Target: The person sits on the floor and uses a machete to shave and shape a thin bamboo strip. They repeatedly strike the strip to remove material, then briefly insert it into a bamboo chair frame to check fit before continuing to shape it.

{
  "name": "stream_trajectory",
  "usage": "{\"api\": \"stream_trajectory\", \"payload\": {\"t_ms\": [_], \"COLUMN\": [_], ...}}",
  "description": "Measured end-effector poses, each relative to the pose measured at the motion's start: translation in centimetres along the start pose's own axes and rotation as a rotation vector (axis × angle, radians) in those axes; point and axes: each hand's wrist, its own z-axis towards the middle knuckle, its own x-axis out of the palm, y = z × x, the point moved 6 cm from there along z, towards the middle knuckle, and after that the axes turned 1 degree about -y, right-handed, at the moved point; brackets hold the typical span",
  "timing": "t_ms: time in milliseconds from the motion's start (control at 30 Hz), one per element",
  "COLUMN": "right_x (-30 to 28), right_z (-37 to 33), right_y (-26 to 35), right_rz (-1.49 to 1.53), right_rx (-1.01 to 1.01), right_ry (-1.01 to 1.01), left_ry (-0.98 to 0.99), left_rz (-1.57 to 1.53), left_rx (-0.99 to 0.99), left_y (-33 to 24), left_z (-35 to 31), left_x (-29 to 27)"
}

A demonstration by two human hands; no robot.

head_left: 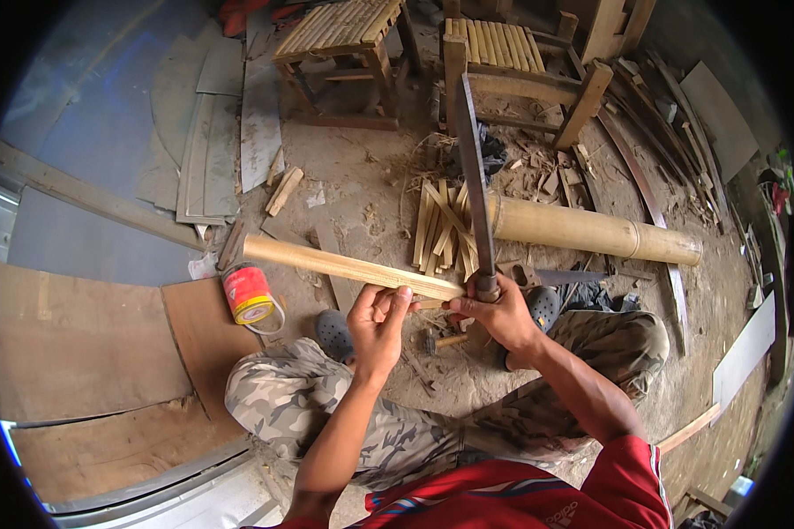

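The left hand [378,328] has its grip pinching 1 bamboo strip [326,264], which slants toward 10 o'clock. The right hand's [503,316] grip is wrapped around a long knife [476,176], blade toward 12 o'clock. A bamboo pole [582,231] lies at 2 o'clock from the knife handle [486,287].

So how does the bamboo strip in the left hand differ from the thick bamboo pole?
Thickness: the bamboo strip is slim, while the bamboo pole is far thicker.
Shape: the strip looks like a split length; the pole is rounded, with a ring-like joint along it.
Pose: the strip is held up by the left hand, whereas the pole lies on the ground.
Both are long and pale yellowish brown.
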Motion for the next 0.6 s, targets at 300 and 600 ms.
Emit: {"api": "stream_trajectory", "payload": {"t_ms": [300,600], "right_x": [-7.5,-11.2], "right_z": [1.2,0.9], "right_y": [5.3,7.0], "right_rz": [0.04,0.052], "right_rx": [-0.162,-0.138], "right_ry": [-0.287,-0.396], "left_ry": [-0.668,0.225], "left_rz": [-0.34,0.535], "left_rx": [-0.201,-0.103], "left_y": [0.0,-3.3], "left_z": [0.3,1.2], "left_x": [-7.5,-4.0]}}
